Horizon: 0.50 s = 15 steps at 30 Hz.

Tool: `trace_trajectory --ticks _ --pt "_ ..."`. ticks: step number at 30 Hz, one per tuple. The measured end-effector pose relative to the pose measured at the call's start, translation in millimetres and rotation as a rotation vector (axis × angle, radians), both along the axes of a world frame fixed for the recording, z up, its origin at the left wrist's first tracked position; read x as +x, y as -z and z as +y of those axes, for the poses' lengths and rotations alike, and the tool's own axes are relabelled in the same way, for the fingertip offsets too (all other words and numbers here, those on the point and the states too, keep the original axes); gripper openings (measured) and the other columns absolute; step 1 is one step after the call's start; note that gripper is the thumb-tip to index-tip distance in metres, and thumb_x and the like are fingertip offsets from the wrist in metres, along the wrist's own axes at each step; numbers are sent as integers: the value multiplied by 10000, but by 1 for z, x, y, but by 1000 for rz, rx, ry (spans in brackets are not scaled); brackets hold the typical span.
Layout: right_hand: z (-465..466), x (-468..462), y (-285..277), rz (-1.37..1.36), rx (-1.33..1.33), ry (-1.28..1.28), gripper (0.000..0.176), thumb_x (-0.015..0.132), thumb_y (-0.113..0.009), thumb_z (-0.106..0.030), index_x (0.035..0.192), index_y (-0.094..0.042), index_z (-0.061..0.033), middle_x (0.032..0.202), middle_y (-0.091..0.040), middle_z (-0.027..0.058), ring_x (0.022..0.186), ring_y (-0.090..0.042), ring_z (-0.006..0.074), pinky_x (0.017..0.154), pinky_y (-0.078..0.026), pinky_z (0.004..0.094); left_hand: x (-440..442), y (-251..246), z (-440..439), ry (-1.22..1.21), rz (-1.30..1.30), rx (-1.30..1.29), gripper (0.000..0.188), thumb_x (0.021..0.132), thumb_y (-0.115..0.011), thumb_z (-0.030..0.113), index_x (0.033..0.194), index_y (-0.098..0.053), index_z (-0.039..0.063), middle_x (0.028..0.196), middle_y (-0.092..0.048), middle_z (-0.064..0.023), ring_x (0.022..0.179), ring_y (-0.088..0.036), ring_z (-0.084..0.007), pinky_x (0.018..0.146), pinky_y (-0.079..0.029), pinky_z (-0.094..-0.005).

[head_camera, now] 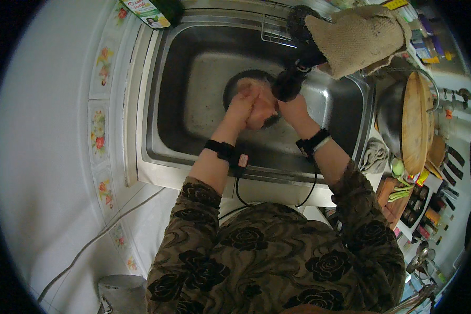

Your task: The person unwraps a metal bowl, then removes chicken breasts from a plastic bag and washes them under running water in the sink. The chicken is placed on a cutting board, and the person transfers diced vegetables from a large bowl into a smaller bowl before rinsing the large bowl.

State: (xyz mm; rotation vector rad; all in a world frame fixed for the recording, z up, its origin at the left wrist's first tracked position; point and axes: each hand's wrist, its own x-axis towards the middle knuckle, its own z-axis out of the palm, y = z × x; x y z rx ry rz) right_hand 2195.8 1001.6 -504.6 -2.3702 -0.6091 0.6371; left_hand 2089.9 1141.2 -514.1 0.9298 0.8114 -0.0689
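Note:
A pale pink piece of raw meat is over a dark round area in the metal sink; whether that is a bowl or the drain, I cannot tell. My left hand grips the meat from its left side. At its right edge is my right hand, its fingers largely hidden behind the black tap head. Whether those fingers hold the meat cannot be made out. Black straps with cables circle both wrists.
Burlap cloth drapes over the tap's upper part. Beside it sits a wire rack. A dish soap bottle stands at the back left corner. Rightward are a wok, a crumpled rag and a cutting board with green stalks.

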Motion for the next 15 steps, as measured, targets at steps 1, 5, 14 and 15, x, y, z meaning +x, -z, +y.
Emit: trace_trajectory --ticks 1,5,14,15 --pt "-1 -5 -1 -16 144 -77 403 783 -677 -318 1073 -605 -46 981 -649 154 949 -610 330 804 -482 385 0 0 3 -47 -19 -71 360 865 -601 290 1088 -547 12 989 -625 -95 838 -629 -183 687 -523 -306" --pt "-2 -20 -3 112 668 -201 485 777 -697 -232 1200 -535 -60 1116 -605 115 1061 -559 252 903 -441 345 7 -7 3 -84 66 -369 314 886 -548 312 1040 -573 39 945 -633 -81 809 -626 -202 671 -522 -321" --pt "-2 -11 6 312 584 -159 452 786 -682 -174 1199 -544 -52 1122 -612 85 1019 -569 185 886 -451 320 24 -20 0 8 63 -631 271 896 -494 274 1054 -563 65 1021 -627 -88 903 -604 -242 779 -494 -344" --pt "0 -12 6 363 554 -119 445 788 -681 -184 1193 -549 -52 1122 -614 86 1012 -572 185 883 -454 322 24 -15 -7 -54 81 -638 276 902 -477 278 1059 -564 68 1023 -627 -85 918 -603 -241 787 -493 -344"
